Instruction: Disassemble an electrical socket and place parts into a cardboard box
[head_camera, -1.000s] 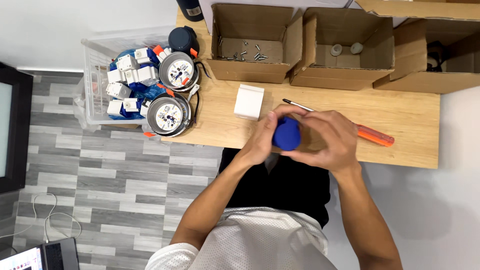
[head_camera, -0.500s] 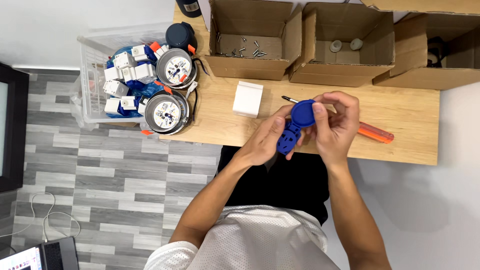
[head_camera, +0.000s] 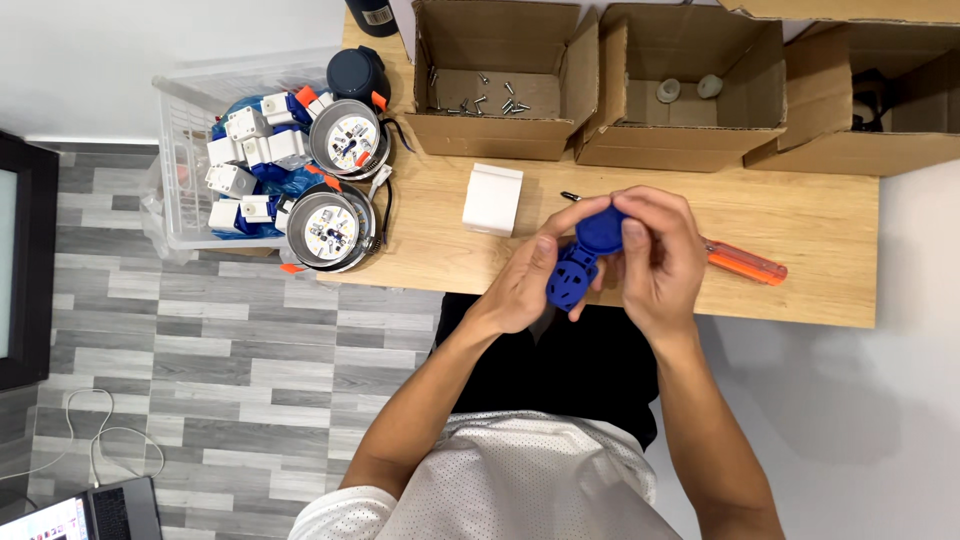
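Both hands grip one blue plastic part (head_camera: 585, 258) above the worktop (head_camera: 800, 220); the left hand (head_camera: 520, 285) steadies its perforated base; the right hand (head_camera: 655, 250) pinches its round cap.

A small white box (head_camera: 492, 199) sits on the wooden surface (head_camera: 820, 290) just left of the hands. An orange-handled screwdriver (head_camera: 745, 264) lies to their right. Beyond them stand open cardboard boxes, one with loose screws (head_camera: 480, 100), one with two grey caps (head_camera: 688, 88). Far left, two round metal meters (head_camera: 335, 195) rest beside a clear bin (head_camera: 185, 150) of blue-and-white parts.
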